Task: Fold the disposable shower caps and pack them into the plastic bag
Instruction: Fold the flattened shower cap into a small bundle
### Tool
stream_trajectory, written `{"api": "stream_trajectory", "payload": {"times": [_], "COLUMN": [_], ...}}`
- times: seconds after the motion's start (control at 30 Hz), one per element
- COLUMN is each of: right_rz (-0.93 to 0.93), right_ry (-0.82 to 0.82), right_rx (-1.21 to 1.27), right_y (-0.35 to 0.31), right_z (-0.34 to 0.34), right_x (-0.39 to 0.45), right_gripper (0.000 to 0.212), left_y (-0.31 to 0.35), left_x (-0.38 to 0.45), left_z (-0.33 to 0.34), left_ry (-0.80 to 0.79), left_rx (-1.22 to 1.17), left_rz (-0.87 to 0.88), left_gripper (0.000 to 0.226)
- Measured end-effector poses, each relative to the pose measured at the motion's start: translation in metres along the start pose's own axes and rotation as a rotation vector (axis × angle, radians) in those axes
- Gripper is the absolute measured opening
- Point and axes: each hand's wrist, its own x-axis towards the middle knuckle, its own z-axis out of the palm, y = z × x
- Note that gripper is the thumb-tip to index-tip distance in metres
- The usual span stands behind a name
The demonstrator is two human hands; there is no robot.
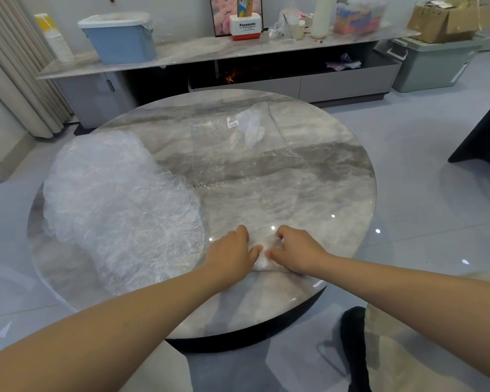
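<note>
Risk of the thin film springing back open once pressure eases, slippery plastic on a glossy worktop (337,176) being the likely cause; risk also of the bundle sliding off the near edge, or of a sleeve brushing the loose pile of shower caps (116,205) at left. Left hand (232,250) and right hand (294,250) close together at near centre, fingers curled down, clamped on a small folded shower cap (266,257) between them. Clear plastic bag (238,148) flat and apart, farther back, one cap seemingly already inside.
</note>
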Motion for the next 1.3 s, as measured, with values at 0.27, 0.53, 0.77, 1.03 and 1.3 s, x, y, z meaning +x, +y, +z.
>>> {"api": "stream_trajectory", "payload": {"times": [0.27,0.53,0.77,1.03,1.3], "right_rz": [-0.049,0.036,0.158,0.168,0.138], "right_ry": [0.034,-0.205,-0.191,-0.061,0.262], "right_rx": [-0.127,0.455,0.818,0.880,0.646], "right_y": [0.000,-0.020,-0.026,-0.046,-0.054], "right_z": [-0.006,-0.042,-0.054,-0.063,-0.085], "right_x": [0.001,0.011,0.028,0.065,0.106], "right_gripper": [0.042,0.014,0.006,0.019,0.037], "left_y": [-0.005,0.002,0.002,-0.004,-0.025], "left_x": [0.011,0.021,0.031,0.065,0.097], "left_z": [0.001,-0.029,-0.050,-0.065,-0.058], "left_ry": [-0.130,-0.082,-0.039,0.119,0.321], "left_rx": [-0.184,-0.802,-1.006,-0.855,-0.041], "left_rz": [-0.063,-0.166,-0.201,-0.193,0.032], "left_gripper": [0.022,0.018,0.015,0.010,0.032]}}
